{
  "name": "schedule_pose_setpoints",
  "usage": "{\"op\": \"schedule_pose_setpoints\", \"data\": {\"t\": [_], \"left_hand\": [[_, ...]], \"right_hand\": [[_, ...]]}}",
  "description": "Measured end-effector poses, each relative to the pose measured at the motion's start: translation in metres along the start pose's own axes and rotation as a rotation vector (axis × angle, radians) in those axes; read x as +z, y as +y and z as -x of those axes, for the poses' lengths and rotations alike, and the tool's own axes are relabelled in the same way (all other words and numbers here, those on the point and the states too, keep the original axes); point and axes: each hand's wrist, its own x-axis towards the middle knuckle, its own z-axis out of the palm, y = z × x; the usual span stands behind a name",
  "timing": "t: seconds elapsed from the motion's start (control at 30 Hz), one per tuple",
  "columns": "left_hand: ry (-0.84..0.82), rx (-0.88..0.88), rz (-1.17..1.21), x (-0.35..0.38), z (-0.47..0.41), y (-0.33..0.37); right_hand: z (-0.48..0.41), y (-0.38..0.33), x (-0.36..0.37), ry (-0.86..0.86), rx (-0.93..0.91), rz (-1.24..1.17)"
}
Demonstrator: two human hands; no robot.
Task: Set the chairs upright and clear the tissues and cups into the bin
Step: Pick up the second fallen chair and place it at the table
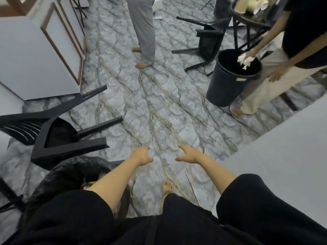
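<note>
While both hands hang empty over the floor (159, 106), left hand (141, 155) and right hand (188, 154) half open with fingers loosely curled, nothing is gripped, so this reads as the gap between steps.

Nearest job is the toppled chair (58, 137) at left: on its side, legs pointing right, just beside the wearer's left arm. A second chair (207, 41) lies tipped over further off, near the black bin (228, 85). Neither is upright yet.

Tissues (245, 61) are in another person's hand right over the bin mouth (that half looks covered by them). Cups (247, 5) sit on the worktop (251, 19) at top right, not cleared.

Likely next move: turn left, take the near chair by a leg and the backrest, and rotate it onto its feet. The black bag (70, 172) sits close beside it and could snag.
</note>
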Motion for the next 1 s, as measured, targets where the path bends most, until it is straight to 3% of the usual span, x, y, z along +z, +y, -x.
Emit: {"op": "schedule_pose_setpoints", "data": {"t": [0.1, 0.2, 0.43, 0.67, 1.0], "left_hand": [[-0.003, -0.047, 0.037, -0.057, -0.071, 0.009], [0.015, -0.04, 0.076, -0.079, -0.088, 0.007], [0.042, -0.142, 0.158, -0.198, -0.214, -0.023], [0.07, -0.196, 0.283, -0.324, -0.317, -0.068], [0.237, -0.331, 0.521, -0.464, -0.421, -0.137]], "right_hand": [[-0.072, -0.002, -0.069, -0.098, 0.005, 0.035], [-0.092, -0.011, -0.093, -0.106, -0.025, 0.047], [-0.246, -0.06, -0.224, -0.143, -0.088, 0.165], [-0.38, -0.133, -0.339, -0.161, -0.174, 0.239], [-0.562, -0.267, -0.474, -0.229, -0.344, 0.452]]}}
